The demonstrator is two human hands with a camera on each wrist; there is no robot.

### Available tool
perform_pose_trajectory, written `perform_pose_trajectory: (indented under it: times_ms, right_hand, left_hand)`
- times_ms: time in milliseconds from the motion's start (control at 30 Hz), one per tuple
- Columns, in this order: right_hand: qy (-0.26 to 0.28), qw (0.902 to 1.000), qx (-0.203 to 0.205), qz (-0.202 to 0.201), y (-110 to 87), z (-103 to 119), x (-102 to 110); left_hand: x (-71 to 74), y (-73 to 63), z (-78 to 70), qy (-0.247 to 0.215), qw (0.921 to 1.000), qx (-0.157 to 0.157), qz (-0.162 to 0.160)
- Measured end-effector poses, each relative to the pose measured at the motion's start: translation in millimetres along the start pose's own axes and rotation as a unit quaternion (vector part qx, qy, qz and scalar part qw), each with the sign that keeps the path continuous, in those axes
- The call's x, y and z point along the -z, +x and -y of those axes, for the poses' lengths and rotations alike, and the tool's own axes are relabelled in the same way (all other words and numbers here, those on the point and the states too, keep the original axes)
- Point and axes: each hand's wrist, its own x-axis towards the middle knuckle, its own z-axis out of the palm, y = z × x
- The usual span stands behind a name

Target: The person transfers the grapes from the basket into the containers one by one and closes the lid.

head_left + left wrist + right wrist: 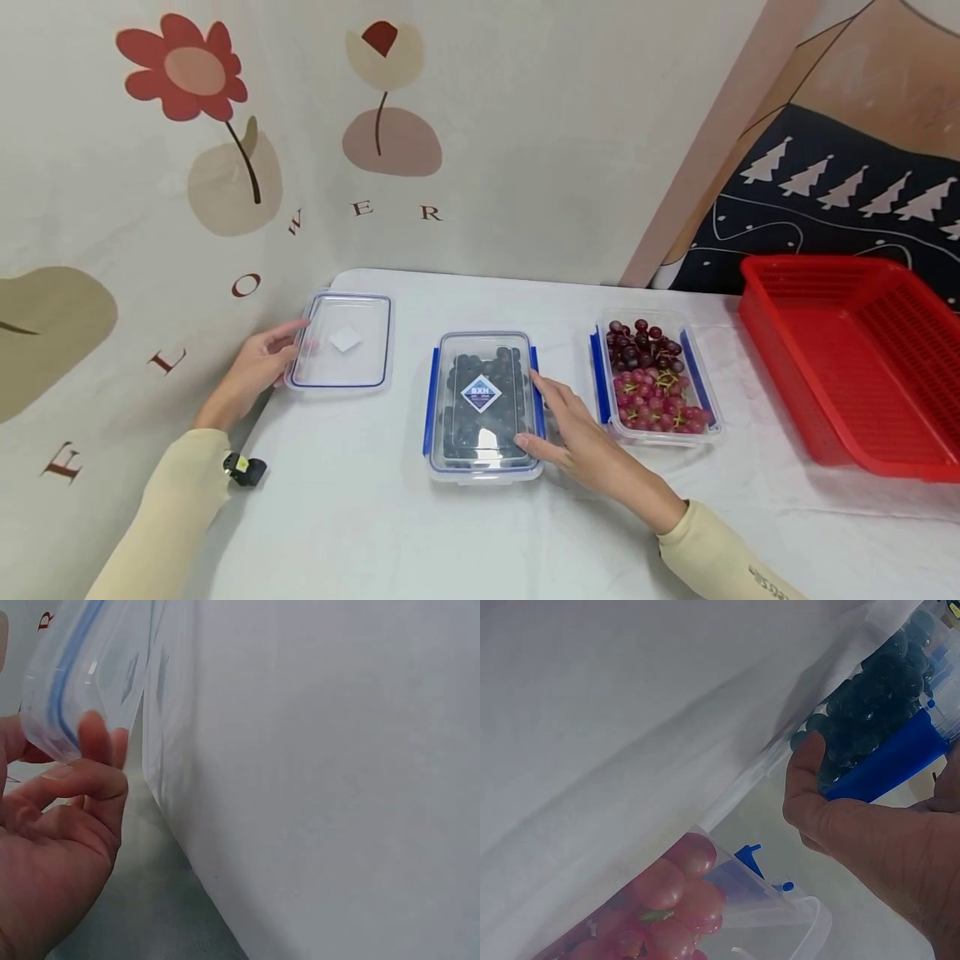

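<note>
A clear lid [381,340] with a blue seal and a white square sticker lies near the table's far left corner. My left hand [262,367] grips its left edge; in the left wrist view its fingers are curled at the lid's corner. In the middle of the table stands a lidded clear container [483,477] of dark grapes [870,705], with a diamond-shaped label on top. My right hand [581,442] touches its right side beside the blue side flap [892,761], the thumb near the lid's edge. Some of its fingers are hidden.
To the right, a clear container [693,442] without a lid holds dark red grapes [637,354] and pink grapes [656,404]. Blue flaps run along its sides. A red plastic basket [802,408] stands at the far right. Printed curtains [540,150] hang behind the white-covered table [360,500].
</note>
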Motion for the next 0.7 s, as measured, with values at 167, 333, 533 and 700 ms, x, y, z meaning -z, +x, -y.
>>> perform_pose_trajectory:
  times_ms: [167,333,533,700]
  right_hand:
    - [-0.002,1.0000,-0.002,0.002,-0.2,0,0]
    - [-0.003,1.0000,0.000,-0.001,-1.1,0,1]
    - [-0.007,0.9999,0.006,-0.006,-1.2,-1,1]
    - [-0.004,1.0000,0.005,-0.006,-1.3,-1,0]
  left_hand:
    - [0.7,-6.5,-0.2,-0.030,0.9994,0.003,-0.015]
    - [-0.8,-14.9,-5.4,-0.073,0.9972,0.010,0.006]
    - [-3.7,-22.9,-10.9,-0.065,0.9976,0.009,0.024]
    - [-5.3,-29.6,-18.4,-0.044,0.9987,0.009,0.025]
